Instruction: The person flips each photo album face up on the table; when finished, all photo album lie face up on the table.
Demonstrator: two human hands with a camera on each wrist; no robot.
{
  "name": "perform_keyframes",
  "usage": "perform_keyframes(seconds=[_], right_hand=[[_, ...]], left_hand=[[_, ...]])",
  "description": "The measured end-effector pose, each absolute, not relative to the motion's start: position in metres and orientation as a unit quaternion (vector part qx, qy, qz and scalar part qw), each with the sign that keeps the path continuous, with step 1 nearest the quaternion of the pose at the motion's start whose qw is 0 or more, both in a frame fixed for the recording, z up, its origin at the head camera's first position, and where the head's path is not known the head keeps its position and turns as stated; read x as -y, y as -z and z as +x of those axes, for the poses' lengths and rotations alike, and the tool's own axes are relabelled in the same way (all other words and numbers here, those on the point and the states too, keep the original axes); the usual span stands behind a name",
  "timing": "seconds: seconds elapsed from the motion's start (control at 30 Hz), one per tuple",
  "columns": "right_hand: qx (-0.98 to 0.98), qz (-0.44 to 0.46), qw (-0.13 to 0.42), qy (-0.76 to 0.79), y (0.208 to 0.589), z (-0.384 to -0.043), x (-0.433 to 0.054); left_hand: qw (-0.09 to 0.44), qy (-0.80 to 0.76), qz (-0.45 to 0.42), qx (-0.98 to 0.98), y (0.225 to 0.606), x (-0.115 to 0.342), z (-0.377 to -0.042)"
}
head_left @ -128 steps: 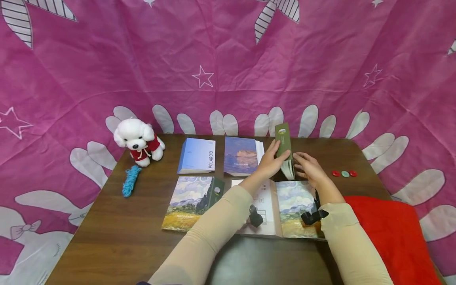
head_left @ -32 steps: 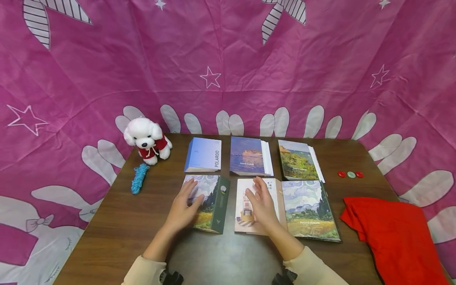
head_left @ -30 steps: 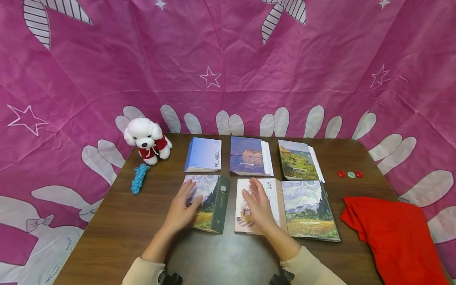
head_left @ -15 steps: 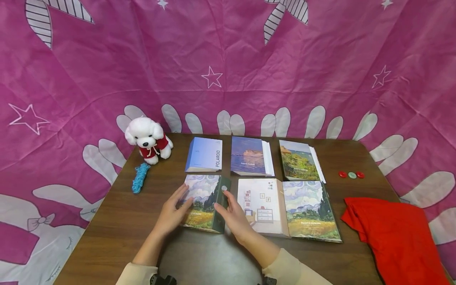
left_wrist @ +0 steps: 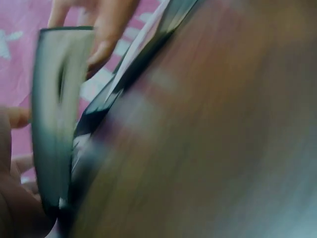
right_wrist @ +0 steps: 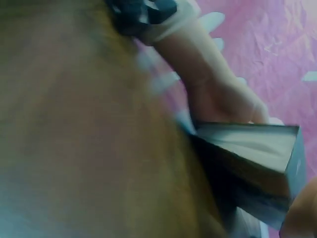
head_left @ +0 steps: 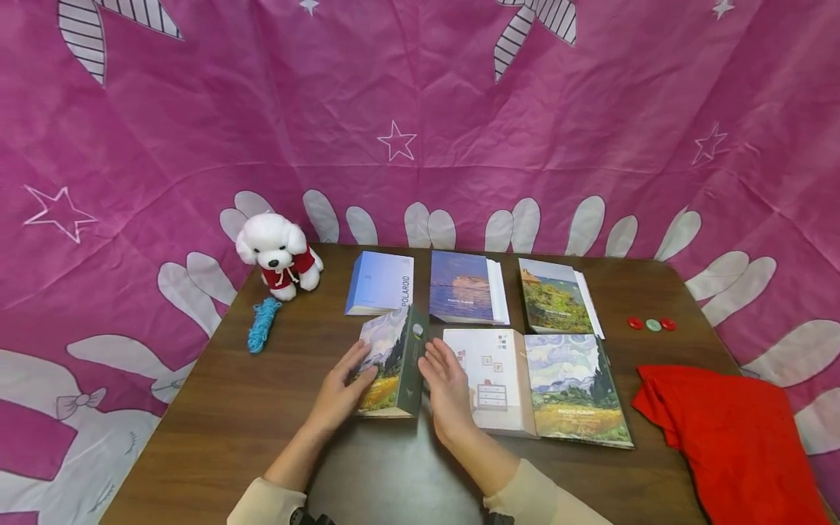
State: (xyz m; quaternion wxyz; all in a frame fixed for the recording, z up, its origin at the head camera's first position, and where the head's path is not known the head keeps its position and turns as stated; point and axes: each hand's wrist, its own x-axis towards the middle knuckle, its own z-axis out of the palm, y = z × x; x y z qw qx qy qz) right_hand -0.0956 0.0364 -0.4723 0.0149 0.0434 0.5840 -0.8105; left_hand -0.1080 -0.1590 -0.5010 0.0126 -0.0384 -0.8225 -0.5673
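Observation:
A green-spined photo album (head_left: 386, 354) with a landscape cover is tilted in the head view, its spine side raised. My left hand (head_left: 337, 395) grips its left side, thumb over the cover and fingers at the edge. Beside the spine, my right hand (head_left: 449, 394) has its fingers extended along it, touching or nearly so. In the left wrist view the album (left_wrist: 57, 114) stands between both hands, blurred. Its page edges face the camera in the right wrist view, where the album (right_wrist: 247, 148) lies near my left hand (right_wrist: 223, 101). Fingertips beneath it are hidden.
Right of the hands lies an opened album (head_left: 488, 379) with its landscape cover (head_left: 574, 386). Behind are a blue Polaroid album (head_left: 382, 281), a seascape album (head_left: 461, 286) and a garden album (head_left: 556, 297). Around them are a plush dog (head_left: 278, 255), blue rope (head_left: 263, 324), discs (head_left: 652, 325) and red cloth (head_left: 728, 430).
Earlier both hands set the garden album down at the back right. Since then they came to the front green-spined album, the right hand moving left, and the album has been tilted up.

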Motion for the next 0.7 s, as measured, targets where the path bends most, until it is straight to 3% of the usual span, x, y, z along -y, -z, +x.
perform_keyframes(seconds=[0.37,0.7], right_hand=[[-0.599,0.066,0.027,0.797,0.461,-0.116,-0.054],[-0.643,0.013,0.049,0.764,0.448,-0.117,-0.062]], left_hand=[[-0.035,0.593,-0.031,0.804,0.494,0.127,-0.107],[-0.147,0.761,-0.063,0.629,0.475,0.114,-0.111]])
